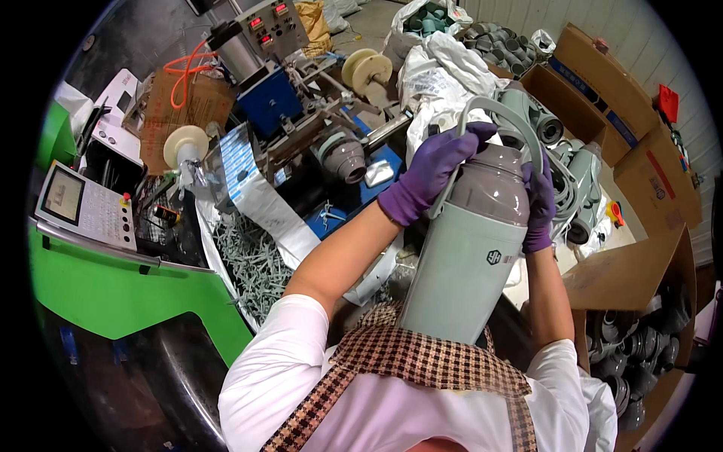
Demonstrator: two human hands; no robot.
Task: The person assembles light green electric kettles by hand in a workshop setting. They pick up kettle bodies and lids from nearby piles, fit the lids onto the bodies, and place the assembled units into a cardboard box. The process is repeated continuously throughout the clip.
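A tall pale green thermos jug with a glossy grey-brown shoulder leans against my checked apron, its top tilted away from me. Its pale green carrying handle arches over the top. In a purple glove, my left hand is closed at the jug's upper left, by the handle and neck. My right hand, also in a purple glove, grips the shoulder's right side, fingers partly hidden behind it. Beyond my left hand, a grey-brown collar in a green ring sits in the bench machine.
The blue-based machine stands ahead, its control box behind it. Green plastic scraps fill a sack at left, beside a green machine. More thermos jugs lie at right. An open carton holds grey-brown parts.
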